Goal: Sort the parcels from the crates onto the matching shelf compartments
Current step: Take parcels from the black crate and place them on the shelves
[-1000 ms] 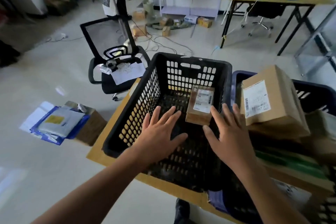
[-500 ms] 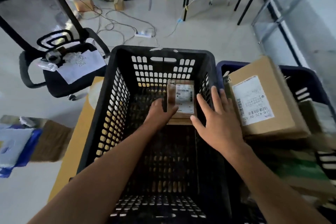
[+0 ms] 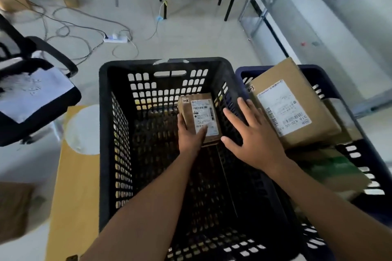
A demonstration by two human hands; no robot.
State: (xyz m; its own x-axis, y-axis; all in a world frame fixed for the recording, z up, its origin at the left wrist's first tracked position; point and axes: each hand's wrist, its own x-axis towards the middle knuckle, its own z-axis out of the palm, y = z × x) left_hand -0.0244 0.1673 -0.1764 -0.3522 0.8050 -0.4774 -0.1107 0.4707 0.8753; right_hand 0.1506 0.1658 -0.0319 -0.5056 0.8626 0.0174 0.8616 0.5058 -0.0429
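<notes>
A small brown parcel with a white label stands tilted inside the black crate, near its far right corner. My left hand grips the parcel's near left side, thumb across the label. Just to the parcel's right, my right hand hovers with fingers spread and holds nothing. A large brown parcel with a white label lies on top of the blue crate at the right.
Both crates sit on a yellow tabletop. A black office chair with paper on its seat stands at the left. Cables and a power strip lie on the floor beyond. More boxes fill the blue crate.
My left hand has reached into the black crate and closed round the small parcel. My right hand has stayed spread beside it. The view has tilted further down.
</notes>
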